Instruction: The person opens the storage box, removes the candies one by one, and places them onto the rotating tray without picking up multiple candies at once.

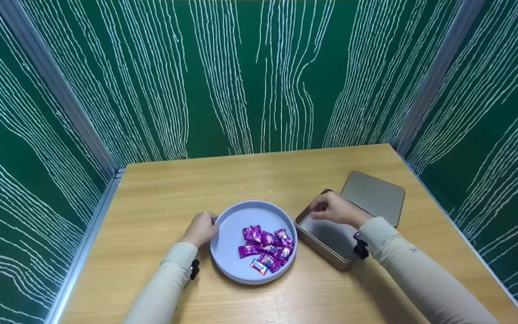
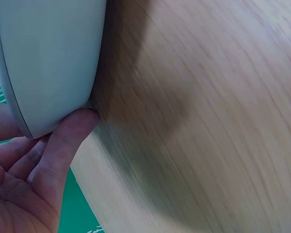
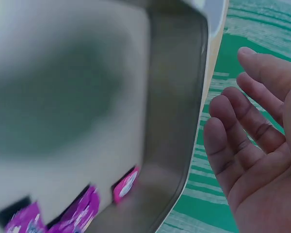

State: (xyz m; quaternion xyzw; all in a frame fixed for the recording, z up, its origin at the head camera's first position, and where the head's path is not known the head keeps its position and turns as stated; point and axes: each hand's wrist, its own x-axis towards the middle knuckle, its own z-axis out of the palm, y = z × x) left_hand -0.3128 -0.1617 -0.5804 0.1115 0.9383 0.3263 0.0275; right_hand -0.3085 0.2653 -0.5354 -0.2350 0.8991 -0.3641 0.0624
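A round, pale lavender tray (image 1: 229, 231) with a raised rim stands on the table, and my left hand (image 1: 201, 228) grips its left side. Its thumb (image 2: 70, 133) presses low on the tray's outer wall in the left wrist view. Several purple-wrapped candies (image 1: 270, 238) lie heaped in the tray's right half, with a red-and-blue one (image 1: 259, 266) at the front. My right hand (image 1: 336, 209) hovers over a rectangular metal tin (image 1: 319, 252), fingers loosely bent and holding nothing. The right wrist view shows purple candies (image 3: 82, 211) and a small pink candy (image 3: 125, 184) inside the tin.
The tin's lid (image 1: 373, 195) lies behind the tin at the right, partly covered by my right forearm in the head view. Green walls (image 1: 259, 90) with white lines enclose the wooden table (image 1: 169, 189) at the back and sides.
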